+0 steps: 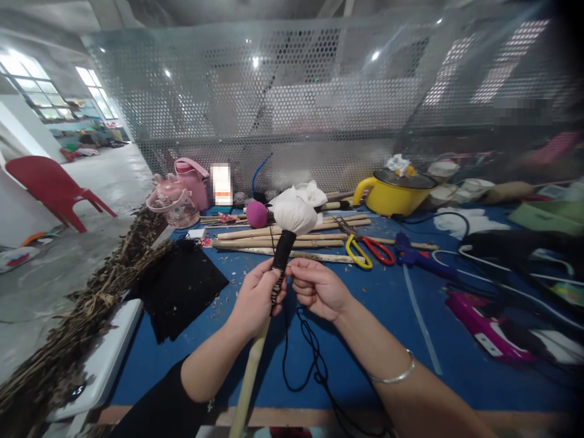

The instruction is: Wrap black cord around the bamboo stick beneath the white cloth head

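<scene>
A pale bamboo stick [249,383] slants up from the table's front edge, its upper part wrapped in black material [285,246] with a round white cloth bundle [295,211] on top. My left hand [258,298] is closed round the black-wrapped part, thumb on top. Close beside it on the right, my right hand [319,287] is closed, with thumb and forefinger pinching a thin black cord against the wrapping. Loose loops of the black cord [314,359] hang below and lie on the blue table [383,340].
Behind the hands lie bamboo sticks [255,233], a purple ball [257,214] and scissors [365,249]. A yellow pot [395,193], blue glue gun [420,255] and magenta device [488,328] are right. Black cloth [180,289] and dried branches [91,304] are left.
</scene>
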The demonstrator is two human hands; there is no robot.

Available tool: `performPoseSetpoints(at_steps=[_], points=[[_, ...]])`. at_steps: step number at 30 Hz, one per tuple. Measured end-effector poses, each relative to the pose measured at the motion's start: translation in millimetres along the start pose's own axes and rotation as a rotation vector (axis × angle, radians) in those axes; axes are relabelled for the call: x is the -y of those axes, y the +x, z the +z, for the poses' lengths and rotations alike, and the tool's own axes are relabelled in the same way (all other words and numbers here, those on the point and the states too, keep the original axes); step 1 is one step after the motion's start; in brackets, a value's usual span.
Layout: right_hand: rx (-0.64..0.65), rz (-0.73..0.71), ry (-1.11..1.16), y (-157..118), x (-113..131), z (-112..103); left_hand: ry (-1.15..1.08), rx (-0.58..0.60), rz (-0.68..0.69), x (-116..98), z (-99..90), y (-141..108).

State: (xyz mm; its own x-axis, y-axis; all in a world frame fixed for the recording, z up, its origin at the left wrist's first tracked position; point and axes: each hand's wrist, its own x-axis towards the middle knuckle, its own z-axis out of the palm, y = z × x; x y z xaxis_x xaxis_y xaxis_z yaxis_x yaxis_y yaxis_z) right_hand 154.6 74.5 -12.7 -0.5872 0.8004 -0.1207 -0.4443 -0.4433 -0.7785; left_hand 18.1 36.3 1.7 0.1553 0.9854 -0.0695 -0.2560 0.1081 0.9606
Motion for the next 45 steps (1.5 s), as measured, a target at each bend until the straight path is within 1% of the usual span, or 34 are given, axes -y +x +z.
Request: performPoseSetpoints(at_steps=[3, 7, 14, 20, 25, 28, 35, 38, 41, 43, 45], points=[[0.024, 0.004, 0.000, 0, -1, -1, 0.006, -0.018, 0.021, 2, 1.9, -1], [0.033, -0.026, -0.045, -2, 0, 2, 0.004, -0.027, 0.057, 3, 1.9, -2], [0.052, -0.055, -0.086, -4, 2, 7, -0.064, -0.009, 0.055, -1, 1.5, -5], [0.043, -0.073, -0.101, -4, 2, 8, -0.009, -0.049, 0.050, 2, 2.8, -3], [0.039, -0.106, -0.065, -4, 1, 10, 0.005, -0.050, 0.055, 2, 3.4, -4], [0.041, -0.096, -0.066, -3, 0, 10, -0.016, -0.048, 0.055, 1, 1.9, -4], [0.006, -0.095, -0.124, -3, 0, 8, -0.080, 0.021, 0.077, 3, -0.7, -3], [-0.033, -0.130, -0.178, -2, 1, 9, -0.111, 0.031, 0.086, 3, -0.2, -5], [-0.083, -0.194, -0.291, -1, 1, 9, -0.161, 0.054, 0.075, 1, 0.1, -7], [-0.071, -0.224, -0.354, 0, 1, 9, -0.198, 0.106, 0.045, -1, 0.2, -6], [-0.016, -0.214, -0.374, 0, 0, 7, -0.217, 0.159, 0.002, -2, 0.4, -5]])
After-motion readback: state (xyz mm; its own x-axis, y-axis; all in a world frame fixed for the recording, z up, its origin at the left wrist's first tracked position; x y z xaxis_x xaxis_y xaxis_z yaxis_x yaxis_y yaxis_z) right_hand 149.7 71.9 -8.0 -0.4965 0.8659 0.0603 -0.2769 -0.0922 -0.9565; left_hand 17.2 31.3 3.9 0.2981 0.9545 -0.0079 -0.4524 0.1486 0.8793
